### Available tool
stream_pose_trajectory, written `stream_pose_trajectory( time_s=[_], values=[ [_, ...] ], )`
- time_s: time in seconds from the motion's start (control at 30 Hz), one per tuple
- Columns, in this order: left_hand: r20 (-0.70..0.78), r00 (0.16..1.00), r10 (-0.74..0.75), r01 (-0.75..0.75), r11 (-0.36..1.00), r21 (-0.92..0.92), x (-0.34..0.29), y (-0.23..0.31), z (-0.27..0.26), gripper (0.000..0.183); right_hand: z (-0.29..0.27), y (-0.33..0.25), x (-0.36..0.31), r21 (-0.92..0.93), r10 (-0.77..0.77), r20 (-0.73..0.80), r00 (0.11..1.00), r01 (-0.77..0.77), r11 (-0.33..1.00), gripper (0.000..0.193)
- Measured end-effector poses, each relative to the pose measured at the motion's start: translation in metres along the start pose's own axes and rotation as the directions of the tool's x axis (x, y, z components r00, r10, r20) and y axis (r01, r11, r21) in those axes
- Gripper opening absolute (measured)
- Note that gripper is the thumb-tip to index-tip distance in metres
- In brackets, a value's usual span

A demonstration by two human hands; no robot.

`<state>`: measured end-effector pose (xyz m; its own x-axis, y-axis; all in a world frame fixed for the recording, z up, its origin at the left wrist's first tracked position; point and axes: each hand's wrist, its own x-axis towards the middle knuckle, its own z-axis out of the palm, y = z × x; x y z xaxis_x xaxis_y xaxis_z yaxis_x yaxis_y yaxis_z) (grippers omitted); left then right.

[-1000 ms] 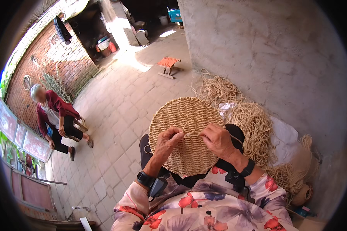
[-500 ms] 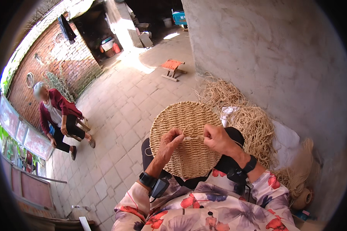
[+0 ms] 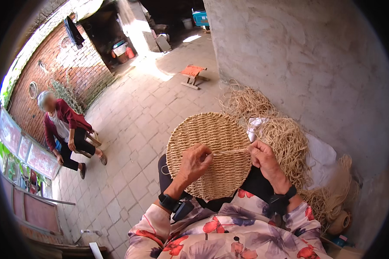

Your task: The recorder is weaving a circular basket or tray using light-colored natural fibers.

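Observation:
A round woven straw mat point(image 3: 207, 129) rests across my lap, its rows of twisted cord running side to side. Over its middle, a short pale straw cord point(image 3: 231, 151) is stretched between my two hands. My left hand point(image 3: 196, 160) pinches one end near the mat's centre, thumb and fingers together. At the mat's right edge, my right hand point(image 3: 266, 160) is closed round the other end. A thin loop of cord sticks out at the mat's left edge. Dark bands with small devices sit on both wrists.
Heaps of loose straw cord point(image 3: 285, 146) lie at my right along the grey wall point(image 3: 298, 56), partly on white sheeting point(image 3: 322, 159). A brown pot point(image 3: 339, 222) stands nearby. Ahead is an orange folding stool point(image 3: 193, 71). A person point(image 3: 67, 125) sits at the left on paving.
My right hand has moved right, away from the left hand, and the cord between them now shows longer and taut. My left hand has turned slightly and shifted a little right.

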<state>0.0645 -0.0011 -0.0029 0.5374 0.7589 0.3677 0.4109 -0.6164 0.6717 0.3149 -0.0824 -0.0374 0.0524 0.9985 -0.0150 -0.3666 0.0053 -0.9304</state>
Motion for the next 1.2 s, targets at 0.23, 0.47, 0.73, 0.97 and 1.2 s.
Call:
stream_pose_trajectory(
  time_s=[0.23,0.47,0.73,0.97,1.2],
  values=[
    [0.008,0.990,0.141,-0.140,0.971,0.191,0.003,-0.001,0.001,0.008,0.007,-0.013,-0.006,-0.743,-0.320,0.106,0.941,0.289,0.604,0.018],
    [-0.106,0.994,-0.020,0.013,0.998,-0.062,-0.005,-0.010,-0.006,0.010,-0.023,0.015,-0.011,-0.025,-0.064,-0.196,0.978,0.061,0.998,0.013],
    [-0.086,0.988,0.130,-0.098,0.946,0.310,-0.010,0.006,0.004,0.007,-0.027,0.019,-0.011,0.122,-0.035,-0.243,0.969,0.067,0.990,0.012],
    [-0.334,0.937,-0.103,0.023,0.972,-0.234,-0.009,-0.017,0.017,0.005,-0.025,0.017,-0.014,0.151,-0.037,-0.204,0.978,0.068,0.986,0.011],
    [-0.493,0.760,-0.423,0.046,0.792,-0.609,-0.004,-0.020,-0.022,0.011,-0.035,0.020,-0.015,0.177,-0.027,-0.209,0.978,0.065,0.982,0.014]
  ],
)
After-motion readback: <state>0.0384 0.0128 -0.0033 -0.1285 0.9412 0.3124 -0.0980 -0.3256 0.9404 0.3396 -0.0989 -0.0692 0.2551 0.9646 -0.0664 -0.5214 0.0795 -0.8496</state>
